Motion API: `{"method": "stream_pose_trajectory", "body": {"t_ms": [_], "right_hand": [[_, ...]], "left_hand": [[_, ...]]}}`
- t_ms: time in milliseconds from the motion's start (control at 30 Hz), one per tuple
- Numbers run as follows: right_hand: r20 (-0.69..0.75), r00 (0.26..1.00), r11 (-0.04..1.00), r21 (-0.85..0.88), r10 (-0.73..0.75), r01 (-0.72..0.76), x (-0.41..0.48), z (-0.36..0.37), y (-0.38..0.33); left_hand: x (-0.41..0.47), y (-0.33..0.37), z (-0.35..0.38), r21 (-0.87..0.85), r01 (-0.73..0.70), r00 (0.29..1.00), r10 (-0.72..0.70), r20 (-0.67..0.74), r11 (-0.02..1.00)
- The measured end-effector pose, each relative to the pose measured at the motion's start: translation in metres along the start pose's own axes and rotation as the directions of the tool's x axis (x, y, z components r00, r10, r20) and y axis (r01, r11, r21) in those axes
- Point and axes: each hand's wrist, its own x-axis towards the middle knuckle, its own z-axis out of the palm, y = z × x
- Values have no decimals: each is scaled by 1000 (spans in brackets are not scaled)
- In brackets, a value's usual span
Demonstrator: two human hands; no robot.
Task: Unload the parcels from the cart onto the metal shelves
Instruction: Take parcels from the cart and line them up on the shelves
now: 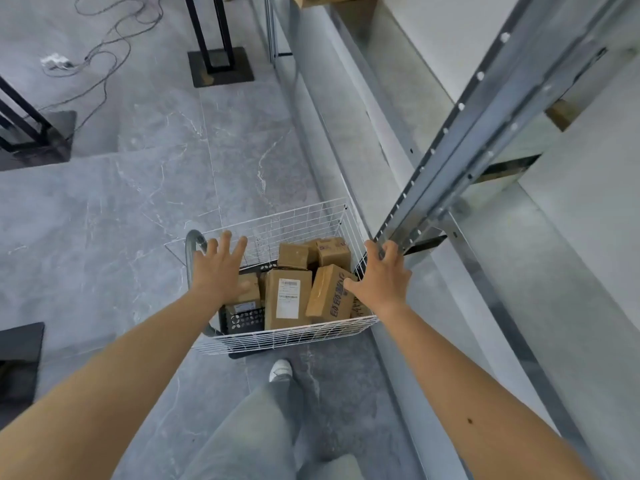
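Holding your left hand [221,268] and right hand [382,275] spread, apart and empty over the cart [287,336], you had several parcels [287,296] piled inside it, just left of the metal shelves [485,109], where few boxes [332,0] showed, so most unloading seemingly remained

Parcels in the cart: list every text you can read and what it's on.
No text reads clearly.
Tall box: white label with barcodes, print too small.
Tilted box: large dark characters on its side, too blurred.
Back box: small printed mark, illegible.
Left box: label, illegible.
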Motion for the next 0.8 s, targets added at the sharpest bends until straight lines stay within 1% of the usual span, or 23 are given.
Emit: {"method": "stream_pose_trajectory", "body": {"t_ms": [100,200,300,367,567,667,733,800], "right_hand": [[79,994,997,28,72,-75,25,20,-10],[177,973,987,49,145,-156,42,43,-14],[273,943,974,69,190,-216,60,73,-12],[321,924,967,77,208,-244,70,92,-8],[433,867,952,56,249,-301,107,139,8],[503,827,938,84,251,-336,128,156,14],[562,788,912,137,250,-387,141,168,16],[593,762,893,152,260,-423,154,186,21]], "left_hand": [[24,-1,15,-9,-37,999,37,36,999],[37,0,34,-64,-59,996,63,64,996],[49,2,57,-128,-46,991,61,119,991],[54,5,72,-155,-13,987,38,157,988],[72,14,107,-159,55,970,-15,241,986],[83,20,120,-226,152,958,-88,272,962],[92,26,127,-282,225,948,-144,283,933],[101,36,133,-315,267,939,-172,298,911]]}}
